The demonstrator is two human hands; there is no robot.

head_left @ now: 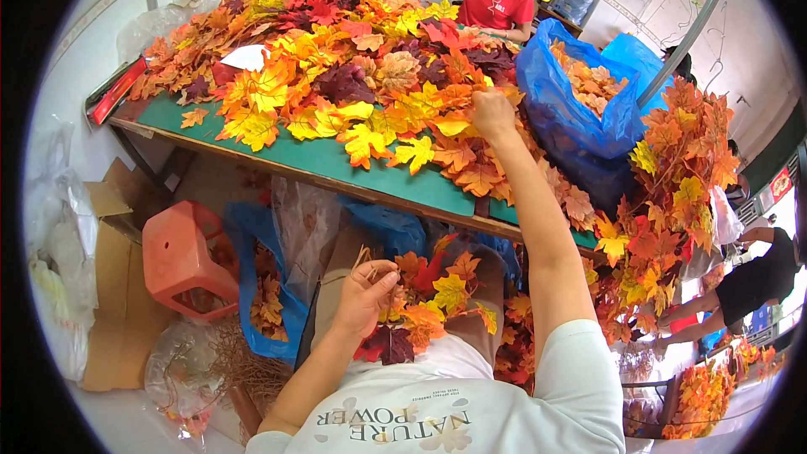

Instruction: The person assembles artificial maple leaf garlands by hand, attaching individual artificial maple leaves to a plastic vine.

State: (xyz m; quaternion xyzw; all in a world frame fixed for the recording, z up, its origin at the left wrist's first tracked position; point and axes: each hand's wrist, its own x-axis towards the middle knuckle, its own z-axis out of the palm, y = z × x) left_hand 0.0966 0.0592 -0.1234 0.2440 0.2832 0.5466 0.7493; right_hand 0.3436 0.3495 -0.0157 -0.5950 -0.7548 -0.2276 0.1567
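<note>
My left hand (367, 292) is over my lap, its fingers pinched around the thin brown stem of an artificial maple leaf spray (450, 292). The spray's yellow, orange, red and dark purple leaves spread across my lap to the right of that hand. My right arm stretches forward over the table (294, 171). At its end, my right hand (494, 113) rests at the right part of a big heap of loose artificial maple leaves (336, 88). Its fingers are curled in; whatever is at their tips is hidden.
A blue plastic bag (572, 139) of orange leaves stands right of the heap. Leaf garlands (672, 202) hang at the right. A pink stool (189, 256), cardboard (122, 303) and a blue bag (252, 265) are at lower left. A person in red (496, 4) sits across the table.
</note>
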